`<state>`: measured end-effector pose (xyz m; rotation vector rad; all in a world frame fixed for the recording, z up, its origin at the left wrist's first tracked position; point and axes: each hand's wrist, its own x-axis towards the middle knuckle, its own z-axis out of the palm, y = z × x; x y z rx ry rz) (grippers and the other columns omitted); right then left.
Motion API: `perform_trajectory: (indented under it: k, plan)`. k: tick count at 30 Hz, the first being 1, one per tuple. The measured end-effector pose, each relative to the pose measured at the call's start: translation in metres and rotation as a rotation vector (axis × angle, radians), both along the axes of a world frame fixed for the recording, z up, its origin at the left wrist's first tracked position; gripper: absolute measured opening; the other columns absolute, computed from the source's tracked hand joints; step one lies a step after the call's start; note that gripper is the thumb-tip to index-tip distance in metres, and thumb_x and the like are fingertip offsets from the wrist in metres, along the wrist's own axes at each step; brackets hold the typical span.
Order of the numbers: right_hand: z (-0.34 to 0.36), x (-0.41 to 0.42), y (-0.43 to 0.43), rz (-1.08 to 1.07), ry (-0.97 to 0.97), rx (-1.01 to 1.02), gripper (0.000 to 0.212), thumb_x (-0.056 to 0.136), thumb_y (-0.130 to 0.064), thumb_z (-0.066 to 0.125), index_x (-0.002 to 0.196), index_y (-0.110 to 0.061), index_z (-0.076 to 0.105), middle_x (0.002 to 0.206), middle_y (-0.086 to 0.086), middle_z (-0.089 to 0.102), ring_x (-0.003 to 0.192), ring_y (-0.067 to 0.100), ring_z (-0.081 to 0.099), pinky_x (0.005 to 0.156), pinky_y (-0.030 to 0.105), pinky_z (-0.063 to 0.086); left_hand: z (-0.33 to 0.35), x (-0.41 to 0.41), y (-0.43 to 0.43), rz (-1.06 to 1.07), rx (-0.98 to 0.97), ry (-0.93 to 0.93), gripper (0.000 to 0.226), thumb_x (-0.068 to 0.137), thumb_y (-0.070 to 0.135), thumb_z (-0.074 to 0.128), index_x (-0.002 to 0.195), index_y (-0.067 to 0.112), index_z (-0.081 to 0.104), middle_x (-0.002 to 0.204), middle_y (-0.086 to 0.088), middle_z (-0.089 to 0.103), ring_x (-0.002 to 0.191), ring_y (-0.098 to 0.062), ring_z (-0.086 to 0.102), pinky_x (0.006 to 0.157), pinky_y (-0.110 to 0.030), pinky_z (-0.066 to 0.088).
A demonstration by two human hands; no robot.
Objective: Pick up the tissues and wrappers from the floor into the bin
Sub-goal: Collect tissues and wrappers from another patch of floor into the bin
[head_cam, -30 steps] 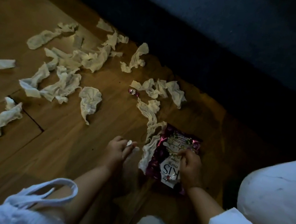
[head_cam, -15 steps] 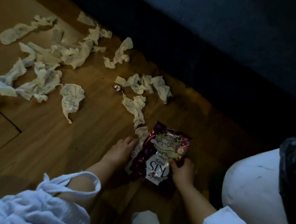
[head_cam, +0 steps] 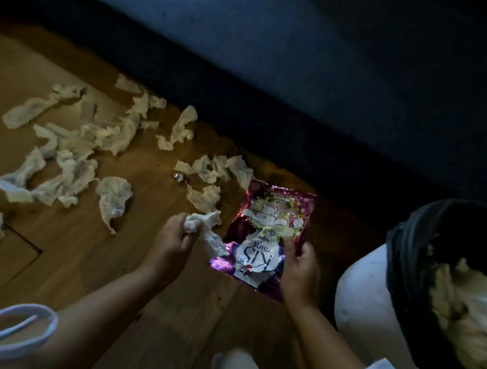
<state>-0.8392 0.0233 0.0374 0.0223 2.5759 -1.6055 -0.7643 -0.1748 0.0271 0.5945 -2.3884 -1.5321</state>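
Currently pick-up is proceeding: left hand (head_cam: 174,237) is clutching a tissue (head_cam: 202,225), right hand (head_cam: 299,266) is pinching the wrapper (head_cam: 267,229), both near centre. Bin (head_cam: 403,257) is standing at 3 o'clock; next move is likely calling for carrying both there. Loose tissues (head_cam: 78,171) are lying at 10 o'clock.

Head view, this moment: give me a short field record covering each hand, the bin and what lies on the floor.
left hand: grips a crumpled tissue
right hand: holds the purple wrapper
bin: at the right, white wall, black liner, tissues inside
floor: many loose tissues scattered to the left, with one small foil wrapper
task state: not finished
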Motion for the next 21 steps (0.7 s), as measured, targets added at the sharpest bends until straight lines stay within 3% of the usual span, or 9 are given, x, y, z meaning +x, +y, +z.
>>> perform_trajectory:
  k: [2, 3, 5, 7, 10, 13, 15, 19, 21]
  plan:
    - [0.039, 0.001, 0.003, 0.019, 0.082, -0.028, 0.018, 0.095, -0.032, 0.046, 0.078, -0.024, 0.046, 0.067, 0.009, 0.053, 0.059, 0.019, 0.05, 0.047, 0.023, 0.037, 0.033, -0.006, 0.004, -0.037, 0.066, 0.069, 0.039, 0.083, 0.055, 0.041, 0.082, 0.017, 0.053, 0.081, -0.007, 0.053, 0.071, -0.018, 0.051, 0.062, -0.025, 0.042]
    - [0.059, 0.003, 0.007, 0.029, 0.132, -0.029, 0.018, 0.095, -0.032, 0.046, 0.077, -0.026, 0.045, 0.065, 0.004, 0.052, 0.057, 0.016, 0.049, 0.048, 0.023, 0.037, 0.053, -0.01, 0.008, -0.058, 0.106, 0.098, 0.034, 0.086, 0.051, 0.043, 0.081, 0.019, 0.052, 0.08, -0.008, 0.054, 0.069, -0.016, 0.053, 0.06, -0.028, 0.043]
    - [0.1, 0.007, 0.019, 0.012, 0.264, 0.008, 0.019, 0.094, -0.03, 0.048, 0.077, -0.022, 0.046, 0.063, 0.001, 0.049, 0.055, 0.014, 0.046, 0.051, 0.027, 0.037, 0.091, -0.02, 0.023, -0.088, 0.181, 0.17, 0.019, 0.095, 0.031, 0.046, 0.079, 0.021, 0.051, 0.074, -0.004, 0.054, 0.062, -0.006, 0.053, 0.055, -0.023, 0.043]
    - [0.137, 0.01, 0.037, -0.058, 0.38, 0.04, 0.017, 0.094, -0.027, 0.049, 0.081, -0.017, 0.049, 0.067, 0.004, 0.055, 0.059, 0.015, 0.051, 0.053, 0.027, 0.042, 0.127, -0.031, 0.042, -0.185, 0.243, 0.217, 0.017, 0.096, 0.022, 0.044, 0.079, 0.02, 0.05, 0.068, 0.0, 0.052, 0.056, -0.008, 0.052, 0.051, -0.023, 0.043]
    - [0.177, 0.014, 0.074, -0.211, 0.436, 0.03, 0.011, 0.095, -0.025, 0.048, 0.086, -0.019, 0.047, 0.07, -0.005, 0.055, 0.059, 0.005, 0.052, 0.051, 0.012, 0.042, 0.169, -0.047, 0.085, -0.36, 0.36, 0.243, 0.014, 0.094, 0.024, 0.044, 0.082, 0.019, 0.05, 0.065, 0.001, 0.051, 0.05, -0.007, 0.049, 0.046, -0.02, 0.04]
    - [0.197, 0.011, 0.116, -0.406, 0.415, 0.046, 0.014, 0.097, -0.021, 0.045, 0.098, -0.008, 0.05, 0.075, -0.005, 0.053, 0.063, 0.001, 0.049, 0.05, 0.005, 0.04, 0.195, -0.062, 0.141, -0.385, 0.536, 0.195, 0.014, 0.096, 0.021, 0.044, 0.084, 0.019, 0.05, 0.065, 0.0, 0.049, 0.045, -0.004, 0.048, 0.04, -0.015, 0.036]
    - [0.201, 0.007, 0.14, -0.522, 0.374, 0.077, 0.02, 0.097, -0.019, 0.045, 0.104, -0.002, 0.05, 0.086, 0.002, 0.054, 0.07, 0.012, 0.052, 0.052, 0.011, 0.037, 0.202, -0.072, 0.179, -0.442, 0.557, 0.113, 0.016, 0.098, 0.025, 0.041, 0.085, 0.019, 0.048, 0.067, -0.002, 0.049, 0.045, -0.008, 0.043, 0.038, -0.016, 0.033]
    - [0.198, -0.003, 0.183, -0.687, 0.181, 0.121, 0.025, 0.096, -0.017, 0.046, 0.116, -0.003, 0.05, 0.102, 0.008, 0.055, 0.089, 0.022, 0.055, 0.071, 0.025, 0.037, 0.206, -0.089, 0.236, -0.509, 0.499, -0.043, 0.026, 0.099, 0.032, 0.039, 0.111, 0.011, 0.049, 0.084, -0.004, 0.054, 0.063, -0.01, 0.049, 0.049, -0.02, 0.043]
    - [0.189, -0.01, 0.202, -0.693, 0.098, 0.171, 0.028, 0.093, -0.016, 0.05, 0.116, -0.001, 0.052, 0.115, 0.016, 0.06, 0.104, 0.031, 0.057, 0.08, 0.03, 0.04, 0.204, -0.098, 0.256, -0.549, 0.497, -0.114, 0.034, 0.098, 0.035, 0.038, 0.122, 0.011, 0.044, 0.101, -0.01, 0.059, 0.078, -0.017, 0.058, 0.067, -0.029, 0.052]
